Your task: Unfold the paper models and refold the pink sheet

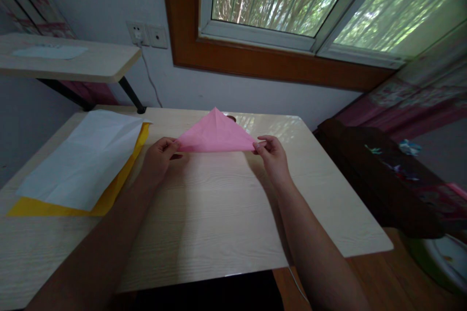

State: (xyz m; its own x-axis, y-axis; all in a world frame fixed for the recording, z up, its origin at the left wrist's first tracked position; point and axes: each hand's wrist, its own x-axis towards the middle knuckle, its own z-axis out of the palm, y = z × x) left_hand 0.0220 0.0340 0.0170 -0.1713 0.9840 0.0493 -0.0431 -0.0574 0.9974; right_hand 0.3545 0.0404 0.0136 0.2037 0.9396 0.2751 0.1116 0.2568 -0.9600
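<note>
A sheet of pink paper (pixel 216 132), folded into a triangle, is stretched between my two hands over the desk. Its peak points toward the window and its long straight edge faces me. My left hand (pixel 162 150) pinches the left corner between thumb and fingers. At the right corner, my right hand (pixel 270 151) does the same, with its index finger lifted a little. A faint crease runs down from the peak. Behind the paper's right slope, a small dark brown object (pixel 231 118) shows only in part.
White paper (pixel 87 155) lies over yellow paper (pixel 109 198) on the left of the wooden desk (pixel 226 218). A raised shelf (pixel 109 65) on black legs stands at the back left. A cord (pixel 149 75) hangs from the wall socket. Dark furniture (pixel 365 175) stands right of the desk.
</note>
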